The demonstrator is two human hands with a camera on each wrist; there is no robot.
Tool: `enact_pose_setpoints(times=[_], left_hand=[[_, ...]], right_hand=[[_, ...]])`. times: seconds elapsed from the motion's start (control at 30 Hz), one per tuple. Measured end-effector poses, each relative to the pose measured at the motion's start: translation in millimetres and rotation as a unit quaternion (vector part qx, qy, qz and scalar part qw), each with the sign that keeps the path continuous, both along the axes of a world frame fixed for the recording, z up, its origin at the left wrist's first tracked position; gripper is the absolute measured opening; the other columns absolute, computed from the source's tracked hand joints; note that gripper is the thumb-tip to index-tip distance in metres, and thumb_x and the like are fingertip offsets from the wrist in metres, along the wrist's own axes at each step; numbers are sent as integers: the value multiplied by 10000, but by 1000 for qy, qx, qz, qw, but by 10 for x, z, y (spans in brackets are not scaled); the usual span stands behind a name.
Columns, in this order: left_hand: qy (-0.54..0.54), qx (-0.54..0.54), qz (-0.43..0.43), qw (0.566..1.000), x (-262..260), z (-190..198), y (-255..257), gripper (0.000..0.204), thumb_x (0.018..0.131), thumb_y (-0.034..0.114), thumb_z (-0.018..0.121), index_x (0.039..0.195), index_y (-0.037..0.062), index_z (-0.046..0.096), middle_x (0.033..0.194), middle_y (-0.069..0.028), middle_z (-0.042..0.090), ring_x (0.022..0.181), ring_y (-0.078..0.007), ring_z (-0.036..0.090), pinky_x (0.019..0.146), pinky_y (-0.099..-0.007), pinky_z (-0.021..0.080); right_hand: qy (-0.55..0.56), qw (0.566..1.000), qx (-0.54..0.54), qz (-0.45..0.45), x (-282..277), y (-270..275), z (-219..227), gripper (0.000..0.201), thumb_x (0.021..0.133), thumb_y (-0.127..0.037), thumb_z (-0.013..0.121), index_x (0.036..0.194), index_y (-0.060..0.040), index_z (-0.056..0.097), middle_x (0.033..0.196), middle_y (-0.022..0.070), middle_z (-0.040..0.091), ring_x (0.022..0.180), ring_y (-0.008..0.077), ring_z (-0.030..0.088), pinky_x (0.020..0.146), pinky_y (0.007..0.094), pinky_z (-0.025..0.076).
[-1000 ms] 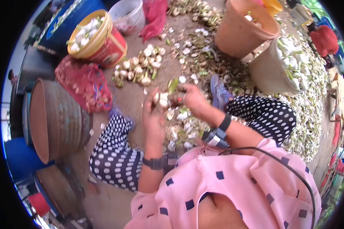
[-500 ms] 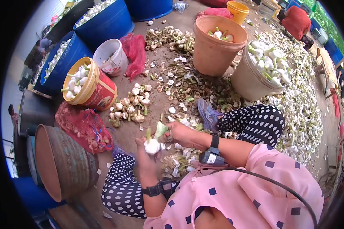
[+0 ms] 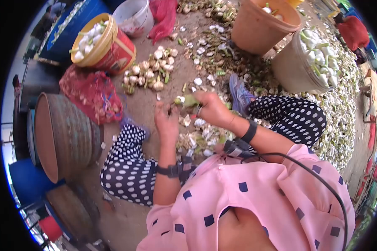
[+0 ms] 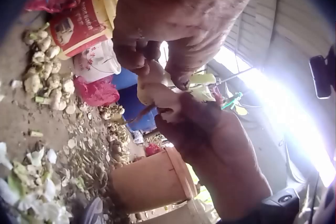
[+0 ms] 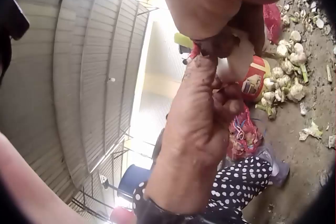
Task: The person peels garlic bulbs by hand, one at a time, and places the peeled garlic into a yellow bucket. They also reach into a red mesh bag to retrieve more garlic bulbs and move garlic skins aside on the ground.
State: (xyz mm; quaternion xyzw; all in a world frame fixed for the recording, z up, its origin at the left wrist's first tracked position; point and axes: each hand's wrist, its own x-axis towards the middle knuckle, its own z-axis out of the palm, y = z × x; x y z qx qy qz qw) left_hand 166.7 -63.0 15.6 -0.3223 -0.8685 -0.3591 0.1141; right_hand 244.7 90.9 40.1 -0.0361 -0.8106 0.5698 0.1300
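My left hand (image 3: 166, 122) holds a pale garlic bulb (image 4: 151, 85), mostly hidden behind the fingers in the head view, where its pale green stem (image 3: 179, 100) pokes out. Right beside it, my right hand (image 3: 213, 109) pinches a strip of greenish garlic peel (image 3: 191, 101) at the bulb's upper side. Both hands meet around the bulb in the wrist views, thumbs and fingertips close together. Dark stains mark the right thumb (image 5: 218, 44). A small red object (image 3: 193, 116) shows at the right fingers, its kind hidden.
Unpeeled garlic bulbs (image 3: 151, 71) lie heaped on the ground ahead. Peel scraps (image 3: 205, 136) spread between the legs. A yellow-rimmed bucket (image 3: 120, 50), an orange bucket (image 3: 259, 29) and a cream bucket (image 3: 287, 67) hold bulbs. At left are a red net bag (image 3: 86, 92) and a rusty drum (image 3: 67, 138).
The head view swung up, then back down. Half a second ago the white bulb showed plainly in the left hand; now fingers cover most of it. The right hand still has the greenish peel.
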Motion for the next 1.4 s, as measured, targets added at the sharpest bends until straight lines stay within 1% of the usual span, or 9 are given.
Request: enact_pose_setpoints(times=[0.07, 0.4, 0.5, 0.57, 0.67, 0.77, 0.97, 1.07, 1.4], left_hand=[[-502, 297, -7, 813, 33, 18, 41, 44, 840, 74, 601, 880, 67, 617, 770, 7, 574, 620, -98, 524, 584, -238, 448], [-610, 572, -27, 548, -134, -129, -251, 210, 915, 255, 464, 1031, 109, 560, 897, -33, 607, 593, -118, 474, 395, -220, 300], [-592, 638, -8, 492, -168, -55, -231, 273, 909, 268, 433, 1045, 66, 556, 912, -65, 589, 545, -139, 396, 391, -234, 247], [-630, 589, -132, 489, -177, -127, -259, 242, 914, 215, 429, 1061, 78, 562, 945, -84, 617, 589, -177, 546, 367, -230, 324], [-703, 534, 12, 470, -70, -35, -180, 272, 879, 185, 409, 1037, 15, 551, 821, -79, 575, 546, -145, 434, 407, -257, 309], [-726, 530, -48, 436, -46, -122, -135, 264, 867, 169, 405, 1011, 9, 558, 790, -80, 570, 542, -147, 446, 408, -265, 325], [-644, 605, -3, 468, -292, -353, -310, 184, 899, 203, 481, 976, 63, 570, 850, -36, 594, 593, -128, 489, 488, -224, 392], [-575, 527, 126, 613, -234, -257, -237, 95, 880, 163, 538, 914, 75, 542, 770, -12, 529, 638, -113, 482, 498, -230, 364], [-431, 398, 20, 809, -139, -68, 78, 420, 812, 65, 574, 1211, 18, 451, 907, -42, 562, 733, -115, 554, 584, -202, 428]], right_hand=[[-82, 975, -203, 25, 25, 52, -27, 74, 725, -46, 661, 793, -17, 654, 695, 36, 613, 657, 143, 583, 620, 276, 457], [52, 669, -737, 79, 386, 690, -4, 270, 800, -101, 615, 1045, -3, 556, 1061, 146, 595, 1033, 289, 561, 927, 479, 440], [-211, 901, -230, 301, 296, 893, -176, 403, 667, -218, 730, 1001, -26, 614, 982, 154, 636, 956, 288, 600, 837, 396, 477], [-324, 814, 435, 211, 168, 546, -98, 472, 657, -191, 709, 1094, -54, 598, 987, 161, 632, 916, 275, 613, 772, 370, 482], [-118, 970, -182, 110, -50, 343, 204, 416, 714, -23, 593, 1127, -62, 583, 979, 135, 642, 863, 253, 622, 731, 302, 497], [47, 985, 74, 150, -285, 296, 164, 289, 719, -28, 646, 1006, -1, 628, 889, 69, 656, 778, 160, 612, 694, 280, 482], [-189, 864, -295, 362, -98, 285, -152, 182, 690, -24, 632, 869, -2, 651, 746, 149, 634, 670, 264, 623, 590, 351, 500], [-229, 860, 439, 123, -213, 337, -354, 449, 677, -246, 697, 1062, -43, 588, 682, 135, 640, 677, 302, 632, 554, 399, 483], [-220, 936, -253, 108, -828, 500, -162, 564, 656, -10, 676, 1195, -53, 513, 979, 79, 612, 895, 167, 587, 761, 306, 481]])
